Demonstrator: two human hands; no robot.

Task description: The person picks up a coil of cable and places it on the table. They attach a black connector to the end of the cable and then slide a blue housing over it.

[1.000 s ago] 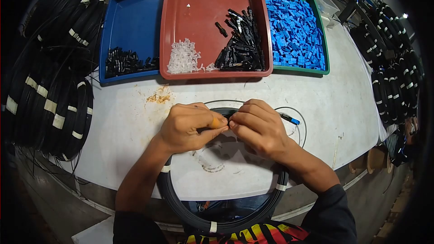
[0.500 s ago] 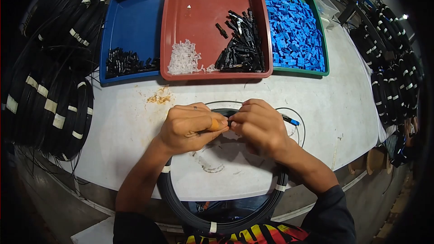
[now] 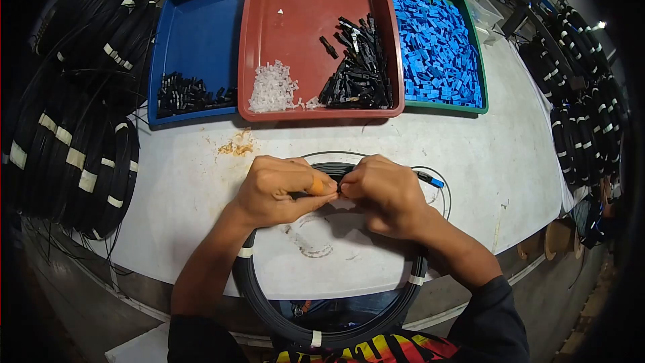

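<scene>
My left hand, with an orange band round one finger, is closed in a pinch over the far side of a black cable coil. My right hand pinches from the other side, its fingertips almost meeting the left ones. Between them shows a bit of a small black part, mostly hidden by the fingers. White tape binds the coil, which hangs over the table's near edge against my body. Just right of my right hand, a cable end carries a black connector with a blue tip.
At the back stand a blue tray with black parts, a red tray with clear pieces and black connectors, and a green tray full of blue pieces. Taped cable coils hang left, more coils right. Orange-brown crumbs lie on the table.
My right hand has turned slightly, its fingers curling closer round the fingertips of the left. The blue-tipped connector has shifted a little to the left. My left hand has hardly moved.
</scene>
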